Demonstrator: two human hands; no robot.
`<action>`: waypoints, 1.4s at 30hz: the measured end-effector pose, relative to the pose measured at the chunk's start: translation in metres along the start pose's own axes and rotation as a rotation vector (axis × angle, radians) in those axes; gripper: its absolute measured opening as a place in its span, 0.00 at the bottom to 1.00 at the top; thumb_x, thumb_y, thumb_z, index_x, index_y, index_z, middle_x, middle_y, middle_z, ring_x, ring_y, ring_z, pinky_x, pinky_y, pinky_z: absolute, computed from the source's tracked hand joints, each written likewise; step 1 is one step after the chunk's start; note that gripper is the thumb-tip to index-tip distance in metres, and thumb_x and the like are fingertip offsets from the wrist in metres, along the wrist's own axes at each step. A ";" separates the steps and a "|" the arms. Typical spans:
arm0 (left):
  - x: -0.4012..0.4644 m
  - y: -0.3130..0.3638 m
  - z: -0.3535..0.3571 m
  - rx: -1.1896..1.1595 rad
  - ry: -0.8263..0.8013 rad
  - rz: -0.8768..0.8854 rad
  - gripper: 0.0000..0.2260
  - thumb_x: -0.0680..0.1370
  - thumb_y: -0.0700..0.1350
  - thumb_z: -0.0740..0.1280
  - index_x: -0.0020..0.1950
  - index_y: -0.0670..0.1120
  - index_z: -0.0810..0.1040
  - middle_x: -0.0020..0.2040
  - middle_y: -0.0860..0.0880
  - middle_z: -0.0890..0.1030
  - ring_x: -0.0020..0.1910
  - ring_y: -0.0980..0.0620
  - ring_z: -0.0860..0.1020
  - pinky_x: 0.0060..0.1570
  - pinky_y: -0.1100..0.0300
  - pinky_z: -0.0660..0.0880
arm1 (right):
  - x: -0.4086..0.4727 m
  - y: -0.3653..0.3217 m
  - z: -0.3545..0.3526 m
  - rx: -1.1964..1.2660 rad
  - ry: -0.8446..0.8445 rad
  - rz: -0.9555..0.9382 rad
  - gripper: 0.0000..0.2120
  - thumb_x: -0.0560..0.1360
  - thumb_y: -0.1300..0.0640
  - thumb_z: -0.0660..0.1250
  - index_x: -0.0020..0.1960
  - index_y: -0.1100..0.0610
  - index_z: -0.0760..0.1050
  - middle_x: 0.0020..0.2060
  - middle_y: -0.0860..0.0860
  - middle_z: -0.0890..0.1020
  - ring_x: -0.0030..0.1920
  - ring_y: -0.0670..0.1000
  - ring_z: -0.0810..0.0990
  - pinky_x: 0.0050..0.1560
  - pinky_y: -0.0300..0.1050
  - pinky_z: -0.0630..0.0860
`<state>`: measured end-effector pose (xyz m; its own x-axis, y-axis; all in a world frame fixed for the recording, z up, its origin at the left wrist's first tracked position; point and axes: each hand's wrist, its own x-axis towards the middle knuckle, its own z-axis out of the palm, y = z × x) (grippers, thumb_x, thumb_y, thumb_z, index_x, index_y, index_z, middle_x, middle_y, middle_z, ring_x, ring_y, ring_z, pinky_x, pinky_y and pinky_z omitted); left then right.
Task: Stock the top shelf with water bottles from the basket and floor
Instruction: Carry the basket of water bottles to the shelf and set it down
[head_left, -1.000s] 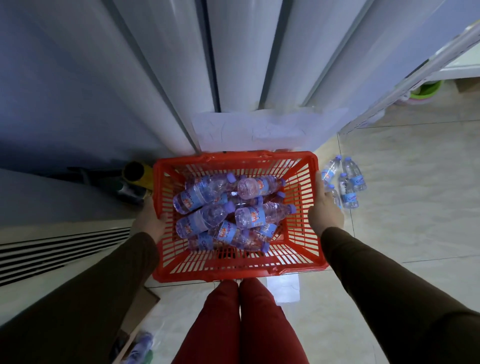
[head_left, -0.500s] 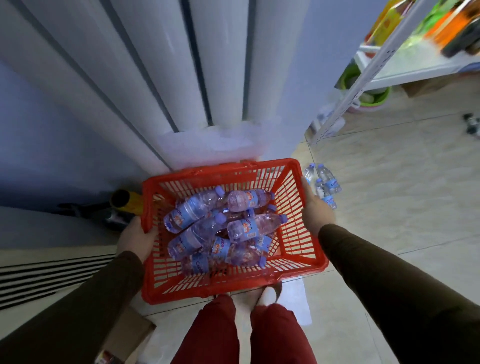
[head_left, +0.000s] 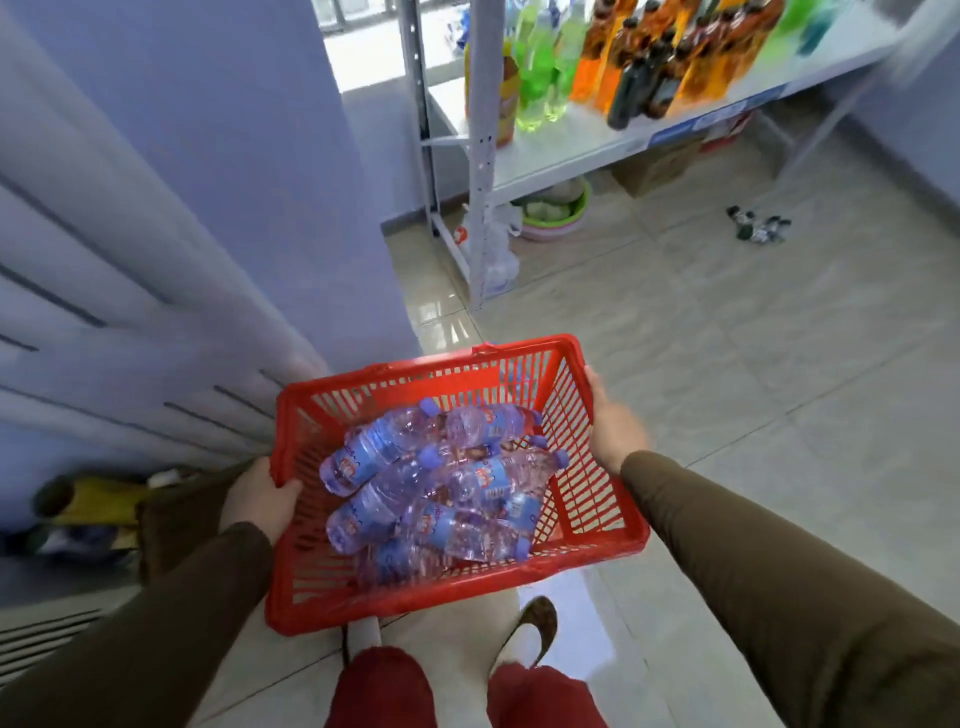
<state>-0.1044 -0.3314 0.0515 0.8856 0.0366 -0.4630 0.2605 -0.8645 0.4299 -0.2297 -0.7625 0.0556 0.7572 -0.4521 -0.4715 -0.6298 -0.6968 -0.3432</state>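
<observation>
A red plastic basket (head_left: 587, 512) is held up in front of my legs. Inside it lie several small water bottles (head_left: 441, 483) with blue labels and purple caps, piled on their sides. My left hand (head_left: 260, 501) grips the basket's left rim, thumb curled over the edge. My right hand (head_left: 613, 426) holds the right rim from outside, fingers along the wall. A white metal shelf unit (head_left: 480, 171) stands ahead to the right; only its lower shelves show, and the top shelf is out of view.
Several coloured drink bottles (head_left: 623, 62) fill a white shelf board. A green bowl (head_left: 553, 210) and a plastic bag (head_left: 493, 244) sit under the shelf. A white ribbed panel (head_left: 130, 291) stands at my left. A small dark object (head_left: 758, 226) lies on the tiled floor.
The basket has come up and swung to the right, away from the ribbed panel. The shelf unit has come into view. The bottles on the floor are out of sight.
</observation>
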 end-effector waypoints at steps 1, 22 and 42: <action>-0.002 0.023 0.015 0.011 -0.006 0.002 0.14 0.74 0.47 0.67 0.57 0.42 0.80 0.56 0.36 0.83 0.54 0.36 0.81 0.52 0.49 0.76 | 0.006 0.021 -0.015 -0.005 0.010 0.002 0.37 0.82 0.55 0.61 0.82 0.47 0.42 0.57 0.67 0.82 0.55 0.66 0.83 0.56 0.57 0.77; 0.086 0.409 0.207 -0.233 -0.152 -0.055 0.09 0.81 0.58 0.63 0.57 0.55 0.74 0.49 0.52 0.83 0.40 0.53 0.84 0.51 0.49 0.81 | 0.263 0.266 -0.239 -0.011 -0.017 0.108 0.39 0.81 0.52 0.62 0.81 0.40 0.39 0.60 0.65 0.81 0.56 0.66 0.82 0.58 0.57 0.77; 0.213 0.521 0.375 -0.232 0.054 -0.274 0.18 0.80 0.62 0.61 0.64 0.53 0.76 0.56 0.47 0.84 0.51 0.46 0.82 0.57 0.45 0.78 | 0.569 0.320 -0.290 0.093 -0.123 0.015 0.17 0.84 0.53 0.61 0.70 0.56 0.66 0.58 0.58 0.82 0.52 0.57 0.83 0.56 0.57 0.81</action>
<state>0.0756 -0.9618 -0.1139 0.7879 0.2831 -0.5469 0.5662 -0.6823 0.4625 0.0500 -1.4037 -0.0868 0.7239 -0.3864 -0.5715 -0.6588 -0.6330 -0.4065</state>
